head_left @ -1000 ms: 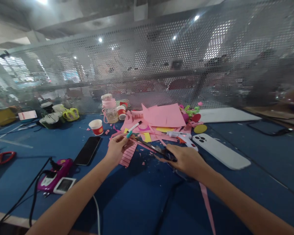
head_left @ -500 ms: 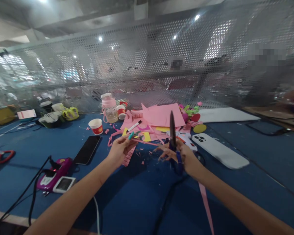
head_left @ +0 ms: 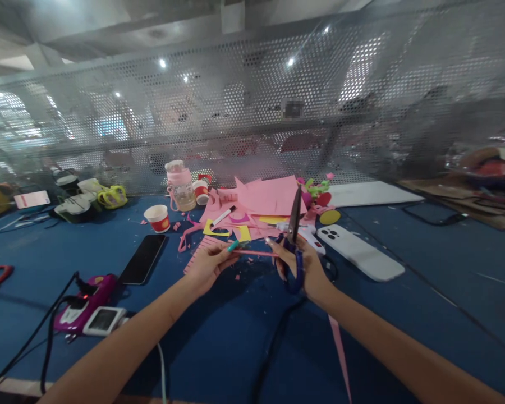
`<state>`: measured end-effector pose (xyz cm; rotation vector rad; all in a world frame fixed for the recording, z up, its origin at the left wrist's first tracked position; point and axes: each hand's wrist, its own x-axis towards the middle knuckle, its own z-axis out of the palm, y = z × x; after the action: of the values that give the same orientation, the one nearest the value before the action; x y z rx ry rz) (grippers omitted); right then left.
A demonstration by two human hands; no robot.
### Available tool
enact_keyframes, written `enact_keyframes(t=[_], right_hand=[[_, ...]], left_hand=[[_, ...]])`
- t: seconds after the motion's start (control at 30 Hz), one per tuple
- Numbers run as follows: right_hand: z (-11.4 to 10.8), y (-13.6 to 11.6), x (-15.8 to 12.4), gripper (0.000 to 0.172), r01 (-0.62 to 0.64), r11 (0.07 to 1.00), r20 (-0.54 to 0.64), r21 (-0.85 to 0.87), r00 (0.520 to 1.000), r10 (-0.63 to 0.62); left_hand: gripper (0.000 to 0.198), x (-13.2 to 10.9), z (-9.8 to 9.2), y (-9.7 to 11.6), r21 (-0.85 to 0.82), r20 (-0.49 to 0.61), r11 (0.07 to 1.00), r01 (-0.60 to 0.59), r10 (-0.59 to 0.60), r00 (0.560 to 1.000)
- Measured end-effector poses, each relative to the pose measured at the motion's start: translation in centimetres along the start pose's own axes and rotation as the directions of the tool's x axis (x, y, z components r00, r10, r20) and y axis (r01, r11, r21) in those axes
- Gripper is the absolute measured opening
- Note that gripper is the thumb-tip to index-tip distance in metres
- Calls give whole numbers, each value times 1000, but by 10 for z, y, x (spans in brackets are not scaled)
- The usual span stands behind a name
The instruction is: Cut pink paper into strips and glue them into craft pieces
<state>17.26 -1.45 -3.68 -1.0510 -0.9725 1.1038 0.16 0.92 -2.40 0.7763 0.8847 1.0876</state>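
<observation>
Over the blue tabletop point(head_left: 219, 336), my left hand point(head_left: 206, 268) is closed in a pinch on one end of a thin pink paper strip point(head_left: 256, 253). My right hand point(head_left: 313, 272) is wrapped round the blue handles of a pair of scissors point(head_left: 295, 219), blades pointing up. Its thumb and fingertips also pinch the strip's other end, so the strip runs taut between both hands. A long pink paper tail point(head_left: 339, 350) hangs below my right wrist. Behind my left hand lies pink paper marked with lines point(head_left: 200, 251). Larger pink sheets point(head_left: 273, 195) are piled farther back.
A white phone point(head_left: 368, 257) lies right of my hands, a black phone point(head_left: 144, 259) left. A purple power strip point(head_left: 84, 303) with cables is at the left front. Paper cup point(head_left: 157, 219), bottle point(head_left: 180, 188) and marker point(head_left: 223, 216) stand or lie behind. A perforated metal panel point(head_left: 219, 123) closes the back.
My right hand's fingers have closed onto the strip, which is now straighter. The scissors tilt slightly, still in my right hand. The whole view has shifted a little, with table items appearing farther left.
</observation>
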Motion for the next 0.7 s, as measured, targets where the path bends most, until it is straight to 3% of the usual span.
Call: enact_keyframes(t=[0.17,0.33,0.43,0.5,0.57,0.63,0.7], right_hand=[[2,-7,-4,39,-91,996,59,7,994,90],[4,-10,-3,43,-55,998,58,-9,997,56],[5,-10,-4,44,-54,999,10,-6,999,54],[6,-9,-6,44,-51,999,6,1,999,51],[7,-7,-9,42,-41,999,15,4,999,41],[8,-5,-11,42,-26,1000,21,3,999,26],[8,-3,-13,43,-12,1000,29,5,1000,12]], left_hand=[[11,1,-2,-4,7,9,999,-44,44,999],[18,2,-3,3,75,1,996,-38,39,999],[21,3,-6,15,237,-37,952,-195,209,977],[19,1,-9,21,476,31,798,-369,404,914],[24,-2,-10,22,668,173,549,-503,542,822],[29,-6,-10,17,732,318,349,-585,585,746],[25,-8,-8,10,726,405,273,-632,573,713]])
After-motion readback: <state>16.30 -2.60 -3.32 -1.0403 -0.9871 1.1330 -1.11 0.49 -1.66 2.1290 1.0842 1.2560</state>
